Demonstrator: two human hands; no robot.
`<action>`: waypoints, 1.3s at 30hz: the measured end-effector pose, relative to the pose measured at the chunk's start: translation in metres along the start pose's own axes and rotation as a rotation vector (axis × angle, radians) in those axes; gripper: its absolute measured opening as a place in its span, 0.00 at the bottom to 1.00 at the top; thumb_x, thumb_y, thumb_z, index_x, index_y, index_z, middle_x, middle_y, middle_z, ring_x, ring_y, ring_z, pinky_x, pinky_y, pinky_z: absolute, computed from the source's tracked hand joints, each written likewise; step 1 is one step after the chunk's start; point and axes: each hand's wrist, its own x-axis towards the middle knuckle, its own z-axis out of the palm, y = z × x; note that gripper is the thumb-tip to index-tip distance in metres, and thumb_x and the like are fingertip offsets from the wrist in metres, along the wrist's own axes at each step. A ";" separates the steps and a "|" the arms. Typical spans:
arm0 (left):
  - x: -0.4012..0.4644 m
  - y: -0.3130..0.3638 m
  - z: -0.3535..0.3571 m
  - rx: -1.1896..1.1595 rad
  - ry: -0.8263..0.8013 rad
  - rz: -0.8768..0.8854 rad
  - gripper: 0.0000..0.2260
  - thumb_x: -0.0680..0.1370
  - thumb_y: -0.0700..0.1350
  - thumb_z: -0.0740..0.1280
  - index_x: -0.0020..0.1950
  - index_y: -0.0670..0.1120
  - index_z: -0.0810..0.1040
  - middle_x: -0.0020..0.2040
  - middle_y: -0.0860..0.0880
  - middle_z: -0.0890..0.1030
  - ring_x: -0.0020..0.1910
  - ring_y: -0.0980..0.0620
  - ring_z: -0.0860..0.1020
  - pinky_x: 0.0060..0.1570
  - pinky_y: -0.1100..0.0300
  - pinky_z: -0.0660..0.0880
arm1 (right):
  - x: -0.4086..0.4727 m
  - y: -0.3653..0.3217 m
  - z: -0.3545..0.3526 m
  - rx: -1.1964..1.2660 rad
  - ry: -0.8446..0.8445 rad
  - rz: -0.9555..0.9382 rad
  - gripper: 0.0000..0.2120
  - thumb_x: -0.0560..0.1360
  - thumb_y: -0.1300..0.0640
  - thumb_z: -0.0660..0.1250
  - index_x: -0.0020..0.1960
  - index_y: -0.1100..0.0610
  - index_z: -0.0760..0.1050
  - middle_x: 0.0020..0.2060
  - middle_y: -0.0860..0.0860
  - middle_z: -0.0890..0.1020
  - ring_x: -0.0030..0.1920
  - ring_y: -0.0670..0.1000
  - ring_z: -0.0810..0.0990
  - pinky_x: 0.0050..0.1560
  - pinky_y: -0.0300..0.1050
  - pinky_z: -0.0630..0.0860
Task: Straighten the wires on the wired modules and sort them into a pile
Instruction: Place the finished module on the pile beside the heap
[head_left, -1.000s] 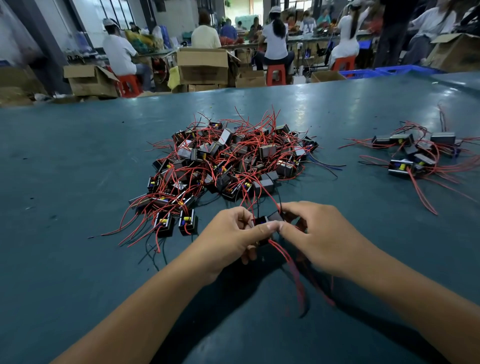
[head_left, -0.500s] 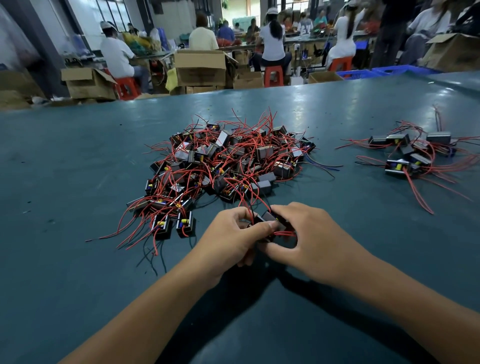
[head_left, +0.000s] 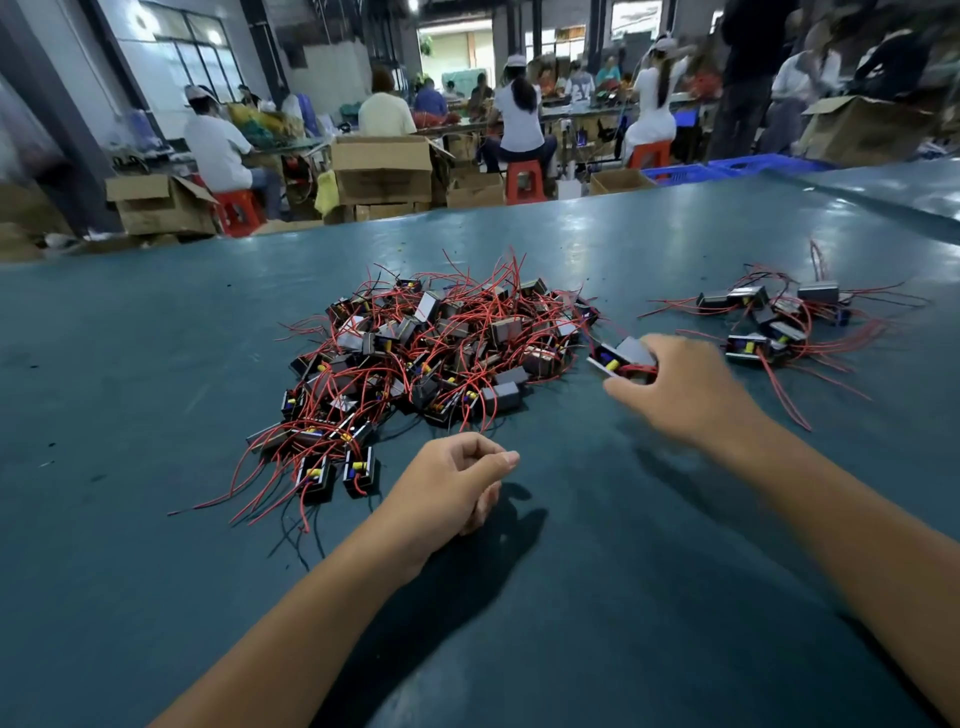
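— Wires first: what lies at nine o'clock?
— Thin red and black leads trailing off the big heap (head_left: 431, 358) of boxy black wired modules, tangled on a smooth teal table (head_left: 130, 415).
— And the left hand (head_left: 449, 486)?
— Fingers curled into a loose fist, nothing in it, hovering or resting at six o'clock of the heap; I cannot tell which.
— Then the right hand (head_left: 680, 387)?
— Blurred; fingers and thumb pinch a rectangular module (head_left: 621, 356) with yellow and blue parts, between the heap and the smaller pile (head_left: 774, 317) at two o'clock.
— That pile's look?
— Several modules, red leads fanning outward.
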 end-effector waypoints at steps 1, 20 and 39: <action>0.000 0.000 0.000 0.018 -0.010 0.000 0.10 0.80 0.45 0.69 0.48 0.38 0.77 0.29 0.46 0.73 0.24 0.52 0.66 0.24 0.62 0.62 | 0.016 0.013 -0.008 -0.062 0.050 0.032 0.15 0.70 0.48 0.72 0.35 0.54 0.69 0.35 0.56 0.79 0.37 0.59 0.73 0.34 0.47 0.65; 0.001 -0.003 -0.012 -0.051 -0.026 -0.046 0.06 0.80 0.43 0.68 0.48 0.41 0.80 0.31 0.48 0.73 0.26 0.53 0.66 0.26 0.64 0.62 | 0.158 0.023 0.038 -0.118 -0.228 -0.024 0.12 0.78 0.63 0.61 0.56 0.56 0.81 0.57 0.57 0.82 0.52 0.55 0.77 0.49 0.43 0.70; -0.001 -0.003 -0.010 0.044 -0.051 -0.012 0.08 0.81 0.47 0.68 0.47 0.43 0.81 0.31 0.49 0.75 0.27 0.53 0.68 0.27 0.64 0.66 | 0.101 0.024 -0.002 0.434 0.011 -0.093 0.09 0.79 0.60 0.66 0.57 0.49 0.78 0.50 0.53 0.83 0.46 0.56 0.84 0.52 0.50 0.81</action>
